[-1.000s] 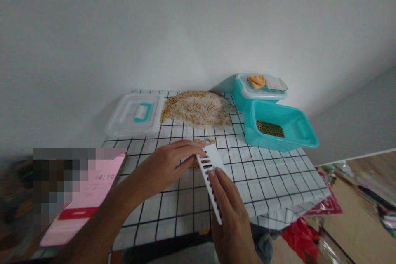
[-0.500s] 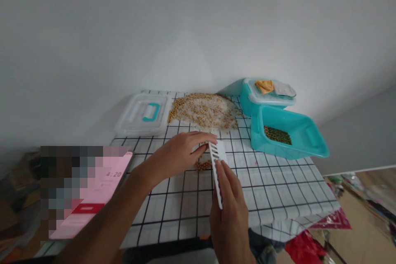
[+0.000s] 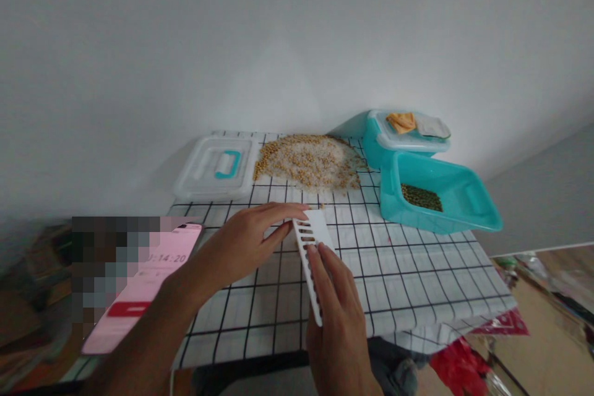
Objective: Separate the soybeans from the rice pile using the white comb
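Observation:
A white plastic piece with slots along one side [image 3: 307, 237] is tilted over the middle of the table, between my two hands. My left hand [image 3: 253, 236] pinches its far end, thumb and fingers at the corner. My right hand [image 3: 338, 297] grips its near end, with fingers laid over the slotted side. Beyond my hands a wide heap of yellow beans mixed with white grains [image 3: 310, 162] lies spread on the checked cloth. A single bean lies close to the piece's far end. What is under the white piece is hidden.
A clear lid with a teal handle [image 3: 216, 170] lies left of the heap. On the right an open teal box [image 3: 464, 192] holds green beans [image 3: 421, 197]. Behind it a lidded teal box [image 3: 378, 142] carries folded cloths [image 3: 401, 123]. A phone [image 3: 153, 278] is by my left forearm.
Both hands have moved slightly left with the white piece, which has turned so more of its flat top shows. The small bean pile beside it is now out of sight.

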The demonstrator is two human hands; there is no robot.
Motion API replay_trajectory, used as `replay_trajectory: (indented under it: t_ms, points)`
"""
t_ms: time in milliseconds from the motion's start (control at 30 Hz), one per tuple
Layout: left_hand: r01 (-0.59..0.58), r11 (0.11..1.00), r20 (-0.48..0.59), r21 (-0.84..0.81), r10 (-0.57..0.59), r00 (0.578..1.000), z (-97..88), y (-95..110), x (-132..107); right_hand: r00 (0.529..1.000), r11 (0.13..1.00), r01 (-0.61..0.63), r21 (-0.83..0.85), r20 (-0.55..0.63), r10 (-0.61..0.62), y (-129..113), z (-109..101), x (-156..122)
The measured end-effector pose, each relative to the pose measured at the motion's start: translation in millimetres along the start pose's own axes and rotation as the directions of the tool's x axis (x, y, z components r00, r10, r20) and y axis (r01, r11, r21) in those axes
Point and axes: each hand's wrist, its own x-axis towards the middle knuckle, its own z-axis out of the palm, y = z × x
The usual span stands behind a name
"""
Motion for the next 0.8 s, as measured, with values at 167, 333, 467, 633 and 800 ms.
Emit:
replay_trajectory:
  t_ms: [167,333,467,633,800]
  points:
    - [-0.056,0.997,-0.13,0.052,0.062,0.989,-7.5,12.1,3.1,0.99,0.993,0.084,0.086,0.11,-0.093,25.7,-51.1,37.8]
    - [-0.036,0.991,-0.288,0.129,0.072,0.955,-10.4,18.7,14.0,0.949,0.979,0.165,0.123,0.25,-0.192,53.0,-98.5,97.1]
    - [0.024,0.994,-0.312,0.106,0.01,0.95,1.4,15.6,30.2,0.944,0.979,0.18,0.097,0.264,-0.2,61.8,-100.8,109.7]
    - [0.013,0.995,-0.199,0.099,0.007,0.98,13.4,11.2,43.2,0.97,0.991,0.112,0.068,0.211,-0.124,76.2,-90.6,94.4]
    - [-0.033,0.993,-0.148,0.113,0.05,0.988,16.1,7.9,44.5,0.97,0.99,0.09,0.109,0.214,-0.112,89.0,-86.3,89.2]
